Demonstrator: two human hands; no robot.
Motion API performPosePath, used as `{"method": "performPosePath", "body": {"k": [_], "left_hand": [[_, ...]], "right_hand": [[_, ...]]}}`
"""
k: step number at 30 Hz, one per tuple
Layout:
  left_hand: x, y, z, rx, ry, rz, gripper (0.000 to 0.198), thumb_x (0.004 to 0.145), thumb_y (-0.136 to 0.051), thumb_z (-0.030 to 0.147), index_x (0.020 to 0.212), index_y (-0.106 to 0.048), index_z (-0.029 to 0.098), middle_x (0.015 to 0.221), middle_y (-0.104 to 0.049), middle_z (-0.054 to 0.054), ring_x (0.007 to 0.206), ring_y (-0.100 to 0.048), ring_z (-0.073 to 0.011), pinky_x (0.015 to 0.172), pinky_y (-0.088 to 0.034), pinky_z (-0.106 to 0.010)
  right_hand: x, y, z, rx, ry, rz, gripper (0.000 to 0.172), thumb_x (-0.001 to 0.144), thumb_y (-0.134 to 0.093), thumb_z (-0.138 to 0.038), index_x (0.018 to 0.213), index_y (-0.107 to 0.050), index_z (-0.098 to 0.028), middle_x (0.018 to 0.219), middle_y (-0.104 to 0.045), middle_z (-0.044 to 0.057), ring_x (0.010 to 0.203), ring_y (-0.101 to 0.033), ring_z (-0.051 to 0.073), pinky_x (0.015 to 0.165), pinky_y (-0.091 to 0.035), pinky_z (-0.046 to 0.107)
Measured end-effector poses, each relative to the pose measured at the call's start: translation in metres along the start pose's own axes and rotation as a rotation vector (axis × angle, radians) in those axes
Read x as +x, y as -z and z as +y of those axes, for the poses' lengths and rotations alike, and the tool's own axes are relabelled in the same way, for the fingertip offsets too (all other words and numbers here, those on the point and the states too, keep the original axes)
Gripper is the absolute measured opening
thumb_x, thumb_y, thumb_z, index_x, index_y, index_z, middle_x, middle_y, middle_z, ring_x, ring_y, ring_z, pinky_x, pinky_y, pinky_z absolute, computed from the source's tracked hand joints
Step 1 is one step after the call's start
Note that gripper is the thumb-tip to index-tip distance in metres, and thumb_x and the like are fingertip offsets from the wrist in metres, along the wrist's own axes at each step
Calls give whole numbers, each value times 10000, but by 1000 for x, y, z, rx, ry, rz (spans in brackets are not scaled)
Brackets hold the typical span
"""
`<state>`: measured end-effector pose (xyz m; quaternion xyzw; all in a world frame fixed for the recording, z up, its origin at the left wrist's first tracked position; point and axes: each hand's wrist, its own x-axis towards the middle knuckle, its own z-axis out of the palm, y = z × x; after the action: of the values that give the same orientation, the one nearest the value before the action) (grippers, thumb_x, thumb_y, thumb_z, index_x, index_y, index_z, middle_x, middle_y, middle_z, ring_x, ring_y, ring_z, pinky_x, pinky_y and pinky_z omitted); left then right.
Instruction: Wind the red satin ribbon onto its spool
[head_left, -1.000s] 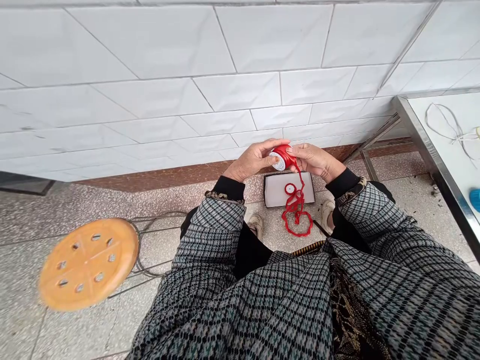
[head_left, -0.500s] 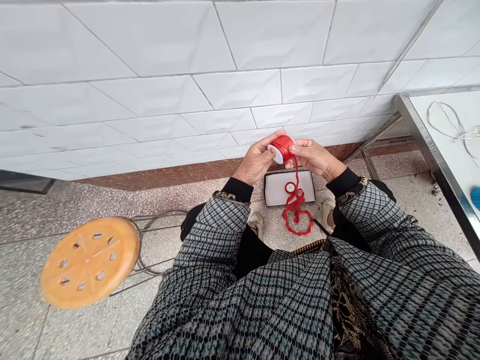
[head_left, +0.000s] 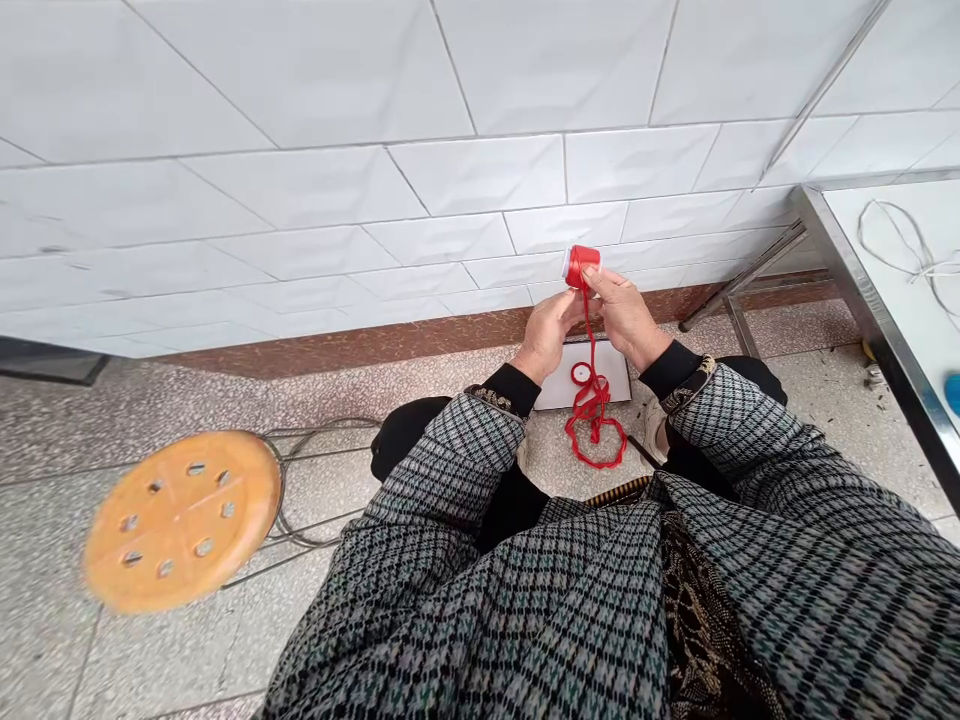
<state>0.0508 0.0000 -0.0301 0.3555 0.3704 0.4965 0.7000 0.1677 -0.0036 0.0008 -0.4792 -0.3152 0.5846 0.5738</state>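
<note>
My right hand [head_left: 627, 312] is closed on a spool of red ribbon [head_left: 583, 264], holding it up in front of the wall with the thumb on the wound ribbon. Just below the spool, my left hand [head_left: 546, 332] has its fingers drawn together at the hanging red ribbon [head_left: 592, 345]; some fingertips are hidden. From the spool the strand falls to a loose, tangled heap of ribbon [head_left: 595, 440] on the floor. Behind my hands lies a shallow white tray [head_left: 553, 391] with a dark edge. A small red roll with a white centre [head_left: 581, 373] rests in it.
At left stands a round orange stool [head_left: 176, 520] with holes in its seat and wire legs. A metal-edged table [head_left: 885, 290] is at right, with a white cable [head_left: 911, 245] and a blue object [head_left: 952, 393] on it. White wall tiles [head_left: 480, 175] rise close ahead.
The spool has moved slightly up and turned in my right hand. My left hand has let go of the spool and moved down to the hanging ribbon, now covering part of the tray.
</note>
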Motion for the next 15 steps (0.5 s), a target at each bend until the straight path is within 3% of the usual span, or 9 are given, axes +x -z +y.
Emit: {"method": "performPosePath", "body": {"k": [7,11,15], "left_hand": [[0,2,6,67,48,-39,515,729,-889,657,821,-713,182,688,-706,-15,693,-733,-190,783,-634,-359],[0,0,9,36,5,6,442,730,-924,561,849,-734,180,791,-730,-6,796,-726,-160,806,-627,-313],[4,0,8,-43,6,14,390,690,-971,442,806,-722,166,809,-723,7,773,-680,-119,797,-603,-275]], "right_hand": [[7,1,11,-170,125,89,281,773,-778,-446,906,-778,-198,848,-726,-9,856,-646,153,773,-531,266],[12,2,17,-236,168,127,263,780,-748,-424,909,-794,-200,852,-730,-19,843,-649,146,806,-527,266],[11,-1,19,-150,125,84,256,784,-739,-418,916,-787,-205,863,-743,-12,837,-651,145,814,-543,272]]}}
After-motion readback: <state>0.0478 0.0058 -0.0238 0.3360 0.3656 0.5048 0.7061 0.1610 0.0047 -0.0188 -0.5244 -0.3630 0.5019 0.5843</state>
